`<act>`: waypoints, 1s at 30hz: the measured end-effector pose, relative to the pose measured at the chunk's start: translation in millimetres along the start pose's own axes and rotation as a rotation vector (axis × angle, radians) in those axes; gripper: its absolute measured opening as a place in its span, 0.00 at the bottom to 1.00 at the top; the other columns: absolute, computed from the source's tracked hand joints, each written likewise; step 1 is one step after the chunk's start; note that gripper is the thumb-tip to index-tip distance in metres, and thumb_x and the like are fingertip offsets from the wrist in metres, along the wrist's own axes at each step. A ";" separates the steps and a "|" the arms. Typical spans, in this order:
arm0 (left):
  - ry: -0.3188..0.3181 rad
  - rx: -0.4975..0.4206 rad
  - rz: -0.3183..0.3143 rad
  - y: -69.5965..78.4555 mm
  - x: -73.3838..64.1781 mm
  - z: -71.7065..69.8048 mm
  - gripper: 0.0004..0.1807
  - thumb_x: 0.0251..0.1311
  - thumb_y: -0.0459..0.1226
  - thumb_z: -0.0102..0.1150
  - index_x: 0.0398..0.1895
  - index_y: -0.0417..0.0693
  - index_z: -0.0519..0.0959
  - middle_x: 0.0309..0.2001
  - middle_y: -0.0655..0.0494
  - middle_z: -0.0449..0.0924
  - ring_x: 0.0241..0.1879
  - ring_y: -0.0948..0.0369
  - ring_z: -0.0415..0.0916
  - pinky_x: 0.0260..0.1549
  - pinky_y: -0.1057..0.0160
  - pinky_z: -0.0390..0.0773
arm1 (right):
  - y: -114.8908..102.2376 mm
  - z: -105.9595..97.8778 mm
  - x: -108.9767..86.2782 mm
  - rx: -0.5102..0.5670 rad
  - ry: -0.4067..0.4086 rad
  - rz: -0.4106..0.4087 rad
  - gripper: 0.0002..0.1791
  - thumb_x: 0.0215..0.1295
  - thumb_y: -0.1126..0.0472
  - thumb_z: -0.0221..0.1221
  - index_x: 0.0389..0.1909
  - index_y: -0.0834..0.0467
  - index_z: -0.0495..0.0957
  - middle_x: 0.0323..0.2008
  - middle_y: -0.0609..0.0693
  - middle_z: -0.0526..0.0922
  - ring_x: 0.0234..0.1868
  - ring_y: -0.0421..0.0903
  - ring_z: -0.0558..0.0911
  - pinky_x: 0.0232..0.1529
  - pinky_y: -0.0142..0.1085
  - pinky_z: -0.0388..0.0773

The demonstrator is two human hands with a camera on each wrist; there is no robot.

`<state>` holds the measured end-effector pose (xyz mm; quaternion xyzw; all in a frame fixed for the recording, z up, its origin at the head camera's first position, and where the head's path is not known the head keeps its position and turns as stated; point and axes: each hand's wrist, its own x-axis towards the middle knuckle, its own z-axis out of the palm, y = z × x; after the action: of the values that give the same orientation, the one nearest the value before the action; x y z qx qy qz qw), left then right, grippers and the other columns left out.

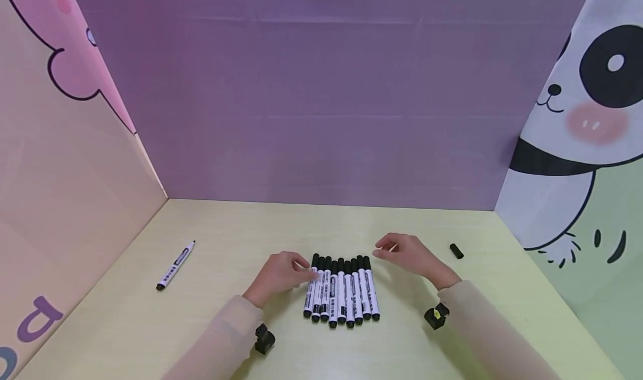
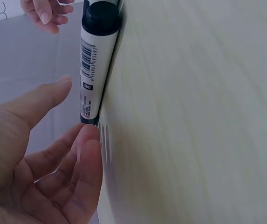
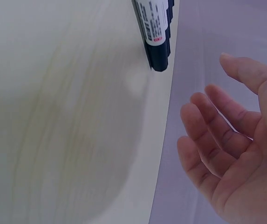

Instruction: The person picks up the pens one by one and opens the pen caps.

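Note:
Several white markers with black caps (image 1: 341, 293) lie side by side in a row on the table in the head view, their ends slightly uneven. At the row's left end is my left hand (image 1: 281, 271), its thumb overlapping the outermost markers. The left wrist view shows its fingertips right at the black cap end of the nearest marker (image 2: 93, 74), with the thumb apart from the barrel. My right hand (image 1: 409, 254) hovers off the row's upper right corner, fingers loosely bent and holding nothing. In the right wrist view a gap separates its fingers (image 3: 198, 121) from the closest marker (image 3: 152, 23).
An uncapped marker (image 1: 176, 265) lies on the table at the left, its tip pointing away. A loose black cap (image 1: 456, 251) lies at the right, beyond my right hand. Printed side panels and a purple back panel (image 1: 331, 118) enclose the table (image 1: 402, 346).

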<state>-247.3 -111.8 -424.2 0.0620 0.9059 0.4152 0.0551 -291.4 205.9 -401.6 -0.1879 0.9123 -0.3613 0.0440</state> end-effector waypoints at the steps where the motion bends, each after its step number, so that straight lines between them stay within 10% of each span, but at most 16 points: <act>1: -0.006 -0.002 -0.006 0.0 0.1 0.7 0.23 0.52 0.49 0.76 0.45 0.43 0.84 0.30 0.56 0.79 0.22 0.60 0.77 0.23 0.62 0.75 | -0.6 1.1 -0.1 0.002 -0.003 -0.004 0.15 0.68 0.51 0.65 0.47 0.56 0.83 0.38 0.45 0.82 0.37 0.43 0.80 0.39 0.40 0.77; 13: -0.029 -0.024 -0.045 0.5 1.0 1.2 0.23 0.52 0.47 0.76 0.44 0.41 0.82 0.19 0.55 0.79 0.16 0.62 0.71 0.22 0.64 0.72 | -10.4 6.8 0.4 0.002 -0.024 -0.047 0.16 0.69 0.52 0.63 0.48 0.60 0.82 0.39 0.46 0.82 0.35 0.42 0.80 0.38 0.39 0.77; 30: 0.006 0.058 -0.105 7.1 -0.2 1.0 0.13 0.52 0.39 0.74 0.36 0.43 0.83 0.29 0.54 0.79 0.18 0.60 0.75 0.21 0.64 0.76 | -14.3 12.6 1.3 -0.010 -0.046 -0.051 0.14 0.69 0.53 0.63 0.48 0.58 0.83 0.39 0.45 0.83 0.36 0.43 0.80 0.40 0.40 0.77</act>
<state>-246.4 -106.5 -419.4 0.0148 0.9197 0.3856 0.0722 -285.4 187.7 -401.1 -0.2195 0.9077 -0.3535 0.0547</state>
